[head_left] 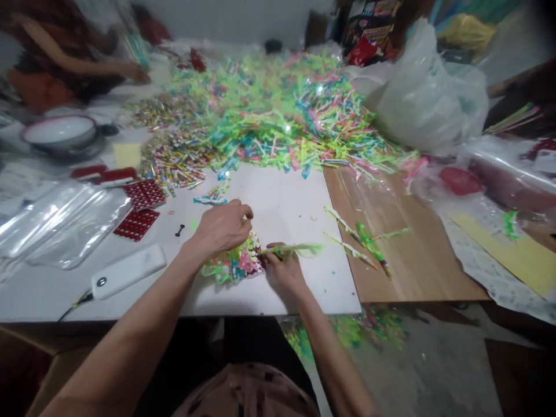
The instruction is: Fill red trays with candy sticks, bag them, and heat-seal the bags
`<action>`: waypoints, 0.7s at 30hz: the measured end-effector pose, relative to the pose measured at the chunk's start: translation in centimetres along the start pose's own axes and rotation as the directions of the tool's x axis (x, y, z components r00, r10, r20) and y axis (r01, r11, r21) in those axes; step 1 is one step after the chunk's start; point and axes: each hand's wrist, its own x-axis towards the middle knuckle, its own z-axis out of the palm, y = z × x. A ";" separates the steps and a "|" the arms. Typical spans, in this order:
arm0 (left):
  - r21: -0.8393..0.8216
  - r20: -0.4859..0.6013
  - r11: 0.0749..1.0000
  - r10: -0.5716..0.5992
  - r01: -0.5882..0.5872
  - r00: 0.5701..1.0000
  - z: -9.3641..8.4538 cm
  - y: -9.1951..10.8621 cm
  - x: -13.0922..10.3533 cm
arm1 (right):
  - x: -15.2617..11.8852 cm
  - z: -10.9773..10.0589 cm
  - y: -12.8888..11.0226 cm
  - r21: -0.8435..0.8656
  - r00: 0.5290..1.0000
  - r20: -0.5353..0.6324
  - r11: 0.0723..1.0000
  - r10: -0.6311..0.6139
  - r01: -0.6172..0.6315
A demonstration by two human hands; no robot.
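My left hand (226,225) is closed with curled fingers above a dark red patterned card (260,264). What its fingertips hold, if anything, is hidden. A bunch of green, pink and blue plastic strips (232,268) lies on that card, just below the hand. At the card's right edge, my right hand (284,269) pinches a thin stick with a pale green plastic strip (299,249), its tail pointing right. Several similar sticks with green tails (369,246) lie farther right on brown cardboard (412,255). A blue-and-white strip (211,200) rests behind my left hand.
A large heap of neon strips (269,116) covers the back, beside a pile of small sticks (178,162). Left are red dotted cards (136,225), a white device with a cable (130,272) and clear bags (69,223). A white plastic bag (434,98) stands back right. Another person's arm (87,63) reaches in.
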 end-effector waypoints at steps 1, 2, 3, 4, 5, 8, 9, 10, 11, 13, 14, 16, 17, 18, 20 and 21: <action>-0.014 -0.001 1.000 0.002 -0.002 1.000 0.0 -0.1 0.0 | 0.0 -0.2 -0.3 -0.070 1.000 -0.003 0.997 -0.015 0.014; -0.029 0.000 1.000 0.008 -0.008 1.000 0.0 -0.3 0.0 | 0.0 -0.3 -0.8 -0.136 1.000 -0.001 0.991 -0.011 0.011; -0.044 0.002 0.999 0.015 -0.015 1.000 0.1 -0.4 -0.1 | 0.0 -0.4 -1.4 -0.203 1.000 0.006 0.979 0.009 -0.007; -0.058 0.004 0.998 0.026 -0.026 1.000 0.1 -0.6 -0.1 | 0.0 -0.3 -2.2 -0.278 0.999 0.018 0.960 0.038 -0.031; -0.071 0.008 0.997 0.042 -0.041 0.999 0.1 -0.7 -0.1 | 0.1 -0.1 -3.0 -0.356 0.997 0.037 0.933 0.075 -0.057; -0.083 0.020 0.992 0.100 -0.098 0.995 0.1 -1.0 -0.2 | 0.5 0.8 -5.2 -0.484 0.990 0.090 0.873 0.112 -0.055; -0.070 0.024 0.992 0.102 -0.101 0.994 0.1 -1.0 -0.2 | 0.8 0.8 -5.4 -0.491 0.991 0.108 0.871 0.080 -0.017; -0.050 0.029 0.995 0.090 -0.089 0.995 0.1 -1.1 -0.1 | 1.1 0.4 -5.2 -0.479 0.990 0.137 0.877 0.038 0.033; -0.025 0.031 0.997 0.069 -0.069 0.997 0.2 -1.1 0.0 | 1.4 -0.5 -4.6 -0.441 0.983 0.185 0.893 -0.010 0.092; 0.012 0.027 0.999 0.046 -0.046 0.999 0.3 -1.3 0.2 | 1.7 -3.9 -2.3 -0.334 0.967 0.251 0.932 -0.054 0.139; 0.016 0.023 0.999 0.051 -0.052 0.998 0.3 -1.4 0.3 | 1.6 -6.3 -0.8 -0.308 0.969 0.247 0.946 -0.024 0.102; 0.012 0.012 0.997 0.071 -0.071 0.997 0.3 -1.5 0.4 | 1.4 -11.8 2.5 -0.429 0.985 -0.013 0.889 0.169 -0.158; 0.011 0.011 0.997 0.073 -0.074 0.997 0.3 -1.5 0.4 | 1.3 -14.4 4.1 -0.520 0.950 -0.164 0.795 0.266 -0.312; 0.014 0.016 0.998 0.066 -0.066 0.998 0.1 -1.4 0.3 | 1.3 -16.8 5.4 -0.580 0.901 -0.293 0.689 0.321 -0.434; 0.029 0.033 0.999 0.042 -0.043 0.999 -0.2 -1.0 0.2 | 1.5 -20.1 7.2 -0.619 0.843 -0.404 0.572 0.355 -0.538; 0.036 0.040 0.999 0.036 -0.038 0.999 -0.4 -0.7 0.1 | 1.7 -20.8 7.5 -0.626 0.833 -0.414 0.550 0.367 -0.553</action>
